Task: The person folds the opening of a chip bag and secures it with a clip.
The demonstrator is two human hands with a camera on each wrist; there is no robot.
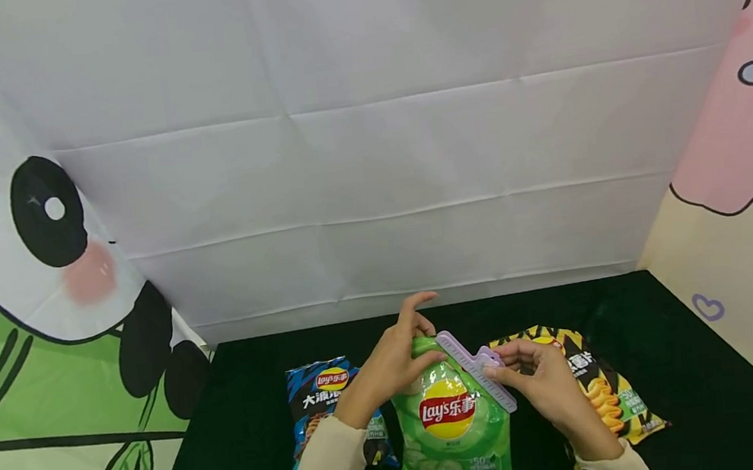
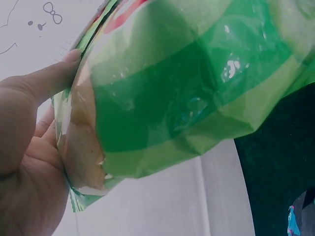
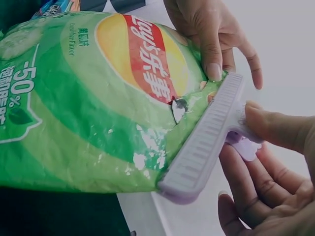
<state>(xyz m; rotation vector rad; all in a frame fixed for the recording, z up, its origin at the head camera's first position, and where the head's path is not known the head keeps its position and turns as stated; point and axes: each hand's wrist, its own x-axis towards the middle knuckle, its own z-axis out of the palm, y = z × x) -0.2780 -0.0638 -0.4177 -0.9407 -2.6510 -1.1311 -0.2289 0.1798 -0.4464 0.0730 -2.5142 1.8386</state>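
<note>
A green Lay's chip bag (image 1: 449, 442) stands upright near the table's front, its cucumber-flavour print facing me. My left hand (image 1: 396, 359) pinches the bag's upper left edge between thumb and fingers; the left wrist view shows the thumb (image 2: 51, 78) on the printed front. Across the upper right corner of the bag lies a lilac bag clip (image 1: 477, 371), slanted. My right hand (image 1: 545, 382) grips its handle, with the thumb on one side and fingers on the other. In the right wrist view the long ridged bar of the clip (image 3: 206, 142) sits along the bag's top edge.
A blue-and-black Lay's bag (image 1: 324, 394) lies to the left, partly behind my left forearm. On the right is a yellow-and-black chip bag (image 1: 602, 387), partly covered by my right hand. Dark green cloth covers the table (image 1: 234, 449); a white sheet (image 1: 369, 167) hangs behind it.
</note>
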